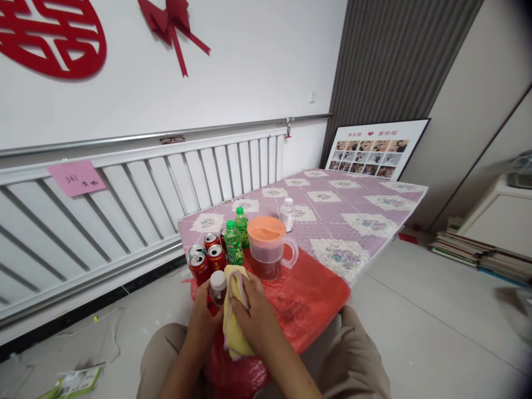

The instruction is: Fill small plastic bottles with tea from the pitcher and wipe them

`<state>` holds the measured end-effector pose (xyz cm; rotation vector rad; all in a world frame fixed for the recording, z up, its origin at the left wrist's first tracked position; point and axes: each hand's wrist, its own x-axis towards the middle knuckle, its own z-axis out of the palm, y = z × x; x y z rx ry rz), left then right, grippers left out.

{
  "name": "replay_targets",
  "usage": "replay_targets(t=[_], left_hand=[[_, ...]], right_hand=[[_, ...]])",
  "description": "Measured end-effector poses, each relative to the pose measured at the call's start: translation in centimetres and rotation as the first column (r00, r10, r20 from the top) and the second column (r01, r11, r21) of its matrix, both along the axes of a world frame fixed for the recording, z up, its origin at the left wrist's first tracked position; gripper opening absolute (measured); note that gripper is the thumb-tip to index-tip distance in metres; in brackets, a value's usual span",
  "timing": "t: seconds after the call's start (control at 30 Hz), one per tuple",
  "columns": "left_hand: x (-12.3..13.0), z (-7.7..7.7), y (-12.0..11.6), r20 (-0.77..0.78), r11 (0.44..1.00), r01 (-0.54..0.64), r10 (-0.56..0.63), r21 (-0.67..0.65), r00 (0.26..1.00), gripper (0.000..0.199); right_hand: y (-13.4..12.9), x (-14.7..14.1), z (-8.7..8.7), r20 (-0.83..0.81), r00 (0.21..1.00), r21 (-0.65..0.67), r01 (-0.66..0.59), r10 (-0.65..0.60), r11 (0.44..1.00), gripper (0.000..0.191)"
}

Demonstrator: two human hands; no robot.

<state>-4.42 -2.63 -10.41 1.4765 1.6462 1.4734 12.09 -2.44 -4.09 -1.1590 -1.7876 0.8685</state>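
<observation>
My left hand [204, 316] is wrapped round a clear bottle with a white cap [218, 280], held upright above the front of the red plastic sheet [307, 293]. In my right hand [253, 310] is a folded yellow cloth [235, 327] with a purple edge, resting against the bottle's side. The cloth and my fingers hide most of the bottle. Just beyond my hands stand several drink cans [215, 256], mostly red, and two green bottles [234, 244]. A clear pitcher [266, 257] with an orange lid and some dark liquid is behind the cloth.
A white bottle [287, 214] stands behind the pitcher on the purple floral tablecloth [332, 210]. A white radiator [166, 188] runs along the table's left side. Glasses [172, 140] lie on top of it. A framed photo board [376, 149] leans at the far end.
</observation>
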Motion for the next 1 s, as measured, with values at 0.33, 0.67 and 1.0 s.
replay_targets(t=[0.33,0.67,1.0], left_hand=[[0.3,0.0,0.0,-0.003,1.0,-0.027,0.027,0.005,1.0,0.064],[-0.6,0.6,0.4,0.037,0.997,0.082,-0.082,-0.008,0.996,0.076],[-0.5,0.0,0.4,0.027,0.981,0.191,-0.19,-0.021,0.981,0.074]], right_hand=[[1.2,0.4,-3.3,0.189,0.982,-0.131,0.043,-0.018,0.99,0.051],[0.9,1.0,-3.9,0.178,0.984,-0.131,0.03,-0.006,0.991,0.047],[0.5,0.4,-2.4,0.07,0.995,-0.058,0.072,-0.068,0.996,0.057]])
